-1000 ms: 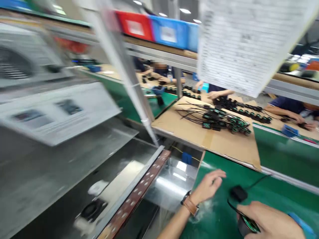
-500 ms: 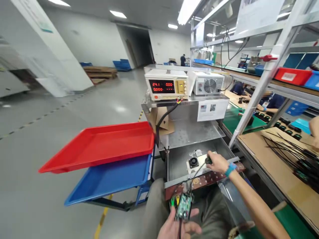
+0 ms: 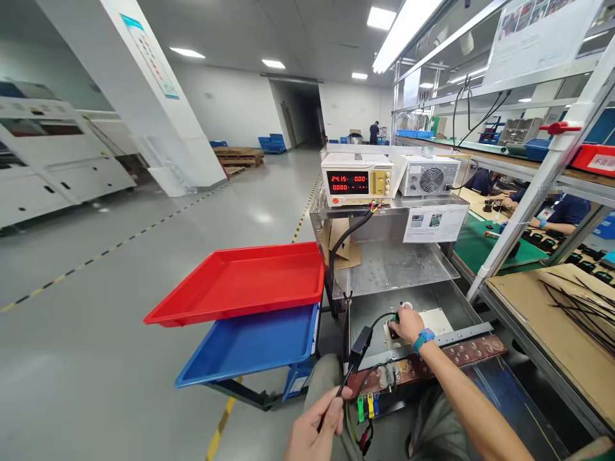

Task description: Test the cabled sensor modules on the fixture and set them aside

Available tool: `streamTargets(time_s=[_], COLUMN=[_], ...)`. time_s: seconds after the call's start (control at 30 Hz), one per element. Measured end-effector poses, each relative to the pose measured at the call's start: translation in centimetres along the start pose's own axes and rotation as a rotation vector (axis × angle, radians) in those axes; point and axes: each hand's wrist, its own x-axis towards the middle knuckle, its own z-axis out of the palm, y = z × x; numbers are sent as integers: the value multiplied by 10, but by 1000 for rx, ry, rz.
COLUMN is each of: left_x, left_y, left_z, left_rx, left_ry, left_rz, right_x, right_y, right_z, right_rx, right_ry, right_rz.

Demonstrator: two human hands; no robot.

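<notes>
My left hand (image 3: 319, 419) pinches a thin black cable (image 3: 344, 384). That cable runs up to a small black box (image 3: 361, 342) in the air before the drawer's front edge, and on to my right hand. My right hand (image 3: 408, 325), with a blue watch, is closed on a small dark part with a bit of green at the cable's end, mostly hidden by the fingers. It is over the left end of a cream plate (image 3: 437, 320) lying in the metal drawer (image 3: 368, 314). Green, yellow and blue clips (image 3: 369, 406) hang below the drawer's brown front strip (image 3: 456, 355).
A power supply (image 3: 358, 181) with lit red digits stands on the metal shelf, beside a grey fan-cooled unit (image 3: 431, 177). Red tray (image 3: 240, 282) and blue tray (image 3: 254, 342) sit on a stand at left. A cardboard-topped bench (image 3: 538, 320) holds black cables at right.
The green circuit board is out of my left hand, which now pinches the cable. My right hand has moved to the plate's left end. The view has turned left.
</notes>
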Motion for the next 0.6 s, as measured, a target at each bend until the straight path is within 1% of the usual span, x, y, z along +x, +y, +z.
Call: streamTargets(time_s=[0.07,0.13,0.23,0.33,0.47,0.6], left_x=[5,8,10,8,4,4], left_y=[7,9,5,-2,-1,2], left_z=[5,6,7,10,22,35], left_rx=[65,120,180,231,309,351], left_ry=[-3,-37,-83,-82,-101,-155], left_rz=[67,127,214,311,532,738], right_x=[0,1,4,6,3,-5], right_y=[0,3,12,23,33,29], right_z=[3,6,8,7,4,4], right_rx=[-8,-6,7,23,53,84], right_ry=[-8,-41,-84,-107,-97,-38], right_rz=[1,-36,-92,-130,-175,-170])
